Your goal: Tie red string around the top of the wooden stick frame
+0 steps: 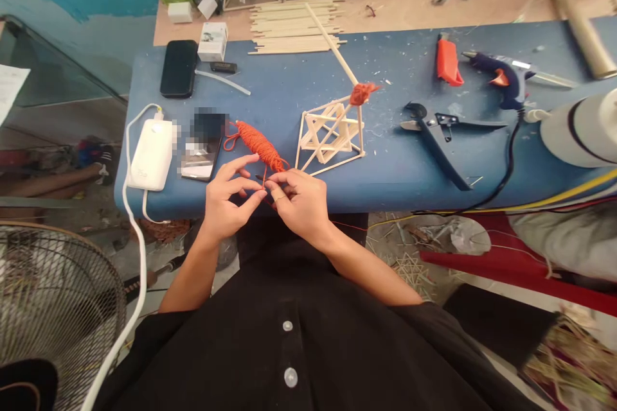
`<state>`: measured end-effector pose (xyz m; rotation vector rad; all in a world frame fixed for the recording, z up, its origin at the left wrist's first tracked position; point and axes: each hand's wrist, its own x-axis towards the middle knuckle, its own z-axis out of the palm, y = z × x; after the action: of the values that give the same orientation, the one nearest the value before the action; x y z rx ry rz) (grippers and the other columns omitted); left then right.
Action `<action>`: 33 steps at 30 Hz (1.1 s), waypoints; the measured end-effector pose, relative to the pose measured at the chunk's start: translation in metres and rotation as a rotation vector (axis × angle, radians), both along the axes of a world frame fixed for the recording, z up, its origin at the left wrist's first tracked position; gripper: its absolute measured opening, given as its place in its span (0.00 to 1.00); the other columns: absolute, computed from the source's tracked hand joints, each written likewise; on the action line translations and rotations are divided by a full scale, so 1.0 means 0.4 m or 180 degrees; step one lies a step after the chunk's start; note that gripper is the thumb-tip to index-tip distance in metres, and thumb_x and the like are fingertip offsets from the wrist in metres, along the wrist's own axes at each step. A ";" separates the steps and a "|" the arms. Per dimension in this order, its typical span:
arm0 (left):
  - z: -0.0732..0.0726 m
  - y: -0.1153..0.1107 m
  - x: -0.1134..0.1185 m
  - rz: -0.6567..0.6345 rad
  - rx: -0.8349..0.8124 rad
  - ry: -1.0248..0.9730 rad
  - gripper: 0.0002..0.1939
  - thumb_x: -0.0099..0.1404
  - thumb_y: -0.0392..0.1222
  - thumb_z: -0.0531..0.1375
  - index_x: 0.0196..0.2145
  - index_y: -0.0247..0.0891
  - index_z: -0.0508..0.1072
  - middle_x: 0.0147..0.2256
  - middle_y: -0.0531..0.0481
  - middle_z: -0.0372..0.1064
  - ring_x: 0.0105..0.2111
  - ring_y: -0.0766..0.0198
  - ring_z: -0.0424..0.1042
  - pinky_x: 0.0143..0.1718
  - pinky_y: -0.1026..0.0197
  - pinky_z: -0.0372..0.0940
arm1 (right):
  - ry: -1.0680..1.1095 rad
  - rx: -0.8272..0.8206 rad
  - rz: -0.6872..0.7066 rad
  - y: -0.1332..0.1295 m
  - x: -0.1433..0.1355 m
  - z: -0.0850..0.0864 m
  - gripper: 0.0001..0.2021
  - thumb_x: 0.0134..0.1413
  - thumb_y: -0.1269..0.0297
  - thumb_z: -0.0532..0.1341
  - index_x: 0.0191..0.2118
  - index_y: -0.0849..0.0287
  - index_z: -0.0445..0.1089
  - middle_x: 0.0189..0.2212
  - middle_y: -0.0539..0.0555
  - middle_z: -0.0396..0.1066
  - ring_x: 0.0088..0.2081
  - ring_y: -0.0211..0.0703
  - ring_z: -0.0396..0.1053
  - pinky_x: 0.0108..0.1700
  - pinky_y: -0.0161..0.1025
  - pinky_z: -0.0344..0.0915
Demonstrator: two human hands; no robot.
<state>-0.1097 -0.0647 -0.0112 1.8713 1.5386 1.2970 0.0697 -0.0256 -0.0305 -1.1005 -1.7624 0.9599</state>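
Along the near edge of the bench (380, 189), our left hand (225, 199) and right hand (303, 201) pinch the cord (264, 178) just beside its bundle (260, 144); should either grip slacken, it could slip free or snag the frame (328, 131).

The left hand (226, 199) and the right hand (303, 202) are nearly meeting at the fingertips, pinching an orange strand (264, 178), while the orange cord bundle (260, 144) is lying just beyond their fingers. Farther out beyond the right hand, a wooden stick frame (343, 130) is bearing an orange wrapping (362, 94) at one corner. A white power bank (153, 154) is resting left of the left hand, and pruning shears (436, 135) are lying well to the right of the right hand.
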 end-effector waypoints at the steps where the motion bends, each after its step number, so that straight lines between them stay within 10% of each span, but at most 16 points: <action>1: 0.004 0.006 -0.004 -0.0117 -0.0038 -0.0033 0.04 0.68 0.39 0.71 0.34 0.39 0.85 0.60 0.40 0.80 0.43 0.59 0.77 0.30 0.63 0.71 | 0.0051 0.0015 -0.0018 0.001 -0.001 -0.001 0.08 0.69 0.64 0.65 0.37 0.56 0.80 0.34 0.54 0.80 0.28 0.41 0.77 0.36 0.39 0.74; 33: 0.002 0.052 -0.020 -0.0386 -0.0510 0.0034 0.07 0.67 0.34 0.71 0.31 0.42 0.86 0.36 0.48 0.86 0.38 0.58 0.83 0.44 0.55 0.75 | 0.0156 0.0093 -0.0100 -0.002 0.004 -0.005 0.09 0.69 0.67 0.64 0.35 0.56 0.77 0.31 0.53 0.79 0.30 0.41 0.77 0.33 0.38 0.73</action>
<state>-0.1177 -0.0440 -0.0105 1.8418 1.4638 1.0796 0.0712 -0.0263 -0.0323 -1.0745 -1.7095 0.9319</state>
